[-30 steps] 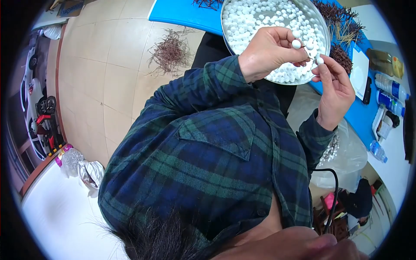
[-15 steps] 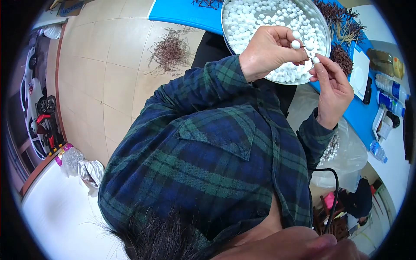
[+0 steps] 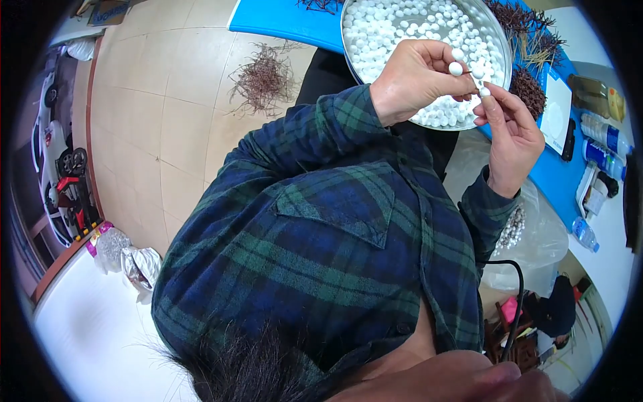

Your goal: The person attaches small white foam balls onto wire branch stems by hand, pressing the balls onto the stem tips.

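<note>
My left hand [image 3: 420, 77] is closed, its thumb and fingers pinching a thin dark twig with white foam balls on its tips; one foam ball [image 3: 455, 68] sticks out beyond the fingers. Close beside it, my right hand [image 3: 512, 134] pinches another small white ball [image 3: 484, 92] between thumb and fingertip, right at the left fingertips. Whether this ball is on a twig tip is hard to see. Beneath both hands stands a round metal tray [image 3: 346, 50] full of loose white foam balls [image 3: 382, 40].
Dark twig bundles [image 3: 529, 90] lie on the blue table [image 3: 281, 23] beside a white scale [image 3: 556, 110]. Bottles [image 3: 585, 234] stand on the right. A twig heap [image 3: 261, 77] is on the floor. A clear plastic bag [image 3: 539, 234] hangs near my right arm. Another person [image 3: 552, 308] is at lower right.
My right hand has shifted slightly left with its white ball, closer to the left fingertips. My left hand has barely moved.
</note>
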